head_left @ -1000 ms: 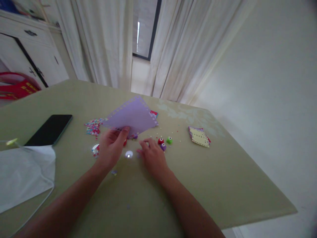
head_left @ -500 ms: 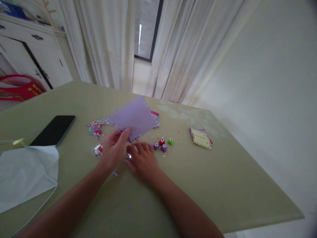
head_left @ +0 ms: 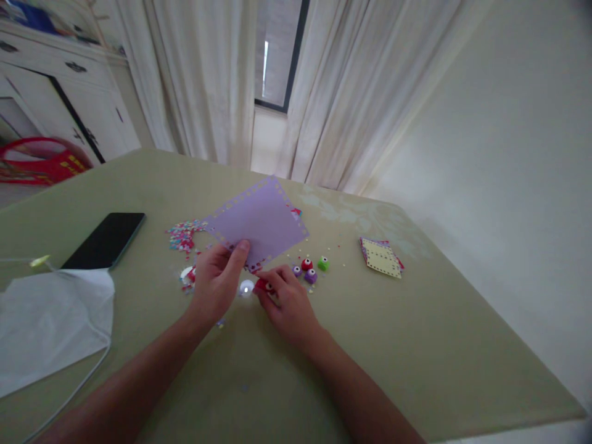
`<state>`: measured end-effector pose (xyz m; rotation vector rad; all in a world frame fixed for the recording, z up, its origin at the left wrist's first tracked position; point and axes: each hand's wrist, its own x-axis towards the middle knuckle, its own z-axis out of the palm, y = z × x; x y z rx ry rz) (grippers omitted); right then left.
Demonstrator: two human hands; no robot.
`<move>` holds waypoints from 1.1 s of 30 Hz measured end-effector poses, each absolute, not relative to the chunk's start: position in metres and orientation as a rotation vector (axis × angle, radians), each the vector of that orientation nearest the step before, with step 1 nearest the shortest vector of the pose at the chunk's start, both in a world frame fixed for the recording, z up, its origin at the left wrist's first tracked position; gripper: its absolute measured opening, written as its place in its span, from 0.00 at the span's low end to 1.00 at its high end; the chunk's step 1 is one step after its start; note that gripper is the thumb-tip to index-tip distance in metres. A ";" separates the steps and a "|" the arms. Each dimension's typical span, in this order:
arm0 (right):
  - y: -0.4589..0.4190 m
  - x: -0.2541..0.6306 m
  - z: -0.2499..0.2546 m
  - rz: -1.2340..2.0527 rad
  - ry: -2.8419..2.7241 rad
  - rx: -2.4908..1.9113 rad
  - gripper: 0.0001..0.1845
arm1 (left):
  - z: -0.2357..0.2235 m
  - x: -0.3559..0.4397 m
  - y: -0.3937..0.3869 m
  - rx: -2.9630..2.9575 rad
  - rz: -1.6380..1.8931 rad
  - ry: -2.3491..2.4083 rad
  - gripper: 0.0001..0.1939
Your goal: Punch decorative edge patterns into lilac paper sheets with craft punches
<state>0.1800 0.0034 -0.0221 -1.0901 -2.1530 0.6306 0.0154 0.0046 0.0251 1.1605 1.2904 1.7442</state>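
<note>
Pinched between the thumb and fingers of my left hand [head_left: 219,277] is a square sheet of purple paper [head_left: 259,222], tilted above the table, with small cut-outs along its edges. My right hand [head_left: 291,302] is closed on a small red paper punch [head_left: 261,285], partly hidden by the fingers, just below the sheet's near corner. A shiny white round piece [head_left: 246,288] lies between the two hands. Beyond my right fingers stand more small punches: a red one [head_left: 306,264], a green one [head_left: 323,263] and a purple one [head_left: 311,276].
Colourful paper confetti [head_left: 182,234] is heaped left of the sheet. A stack of small patterned papers [head_left: 382,257] lies to the right. On the left are a black phone [head_left: 106,239] and a white cloth-like item with a cord [head_left: 55,327]. Curtains [head_left: 198,80] hang behind the table.
My right hand has shifted slightly right, and the red punch now shows in its fingers. The white round piece is more exposed. The view has moved a little.
</note>
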 end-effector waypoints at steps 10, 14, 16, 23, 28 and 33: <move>-0.002 0.179 -0.019 0.972 -1.844 -1.059 0.10 | 0.015 0.019 -0.005 1.131 1.735 1.258 0.18; -0.002 0.178 -0.023 1.192 -1.662 -1.047 0.13 | 0.013 0.020 -0.006 1.113 1.703 1.256 0.14; -0.002 0.177 -0.023 1.284 -1.580 -1.057 0.16 | 0.012 0.020 -0.007 1.110 1.694 1.250 0.14; -0.003 0.178 -0.012 1.270 -1.513 -1.028 0.21 | 0.015 0.021 -0.010 1.152 1.703 1.261 0.16; 0.001 0.179 -0.006 1.478 -1.260 -0.942 0.22 | 0.023 0.021 -0.005 1.245 1.694 1.372 0.17; 0.007 0.181 -0.001 1.551 -0.945 -0.896 0.24 | 0.023 0.021 0.005 1.215 1.598 1.423 0.12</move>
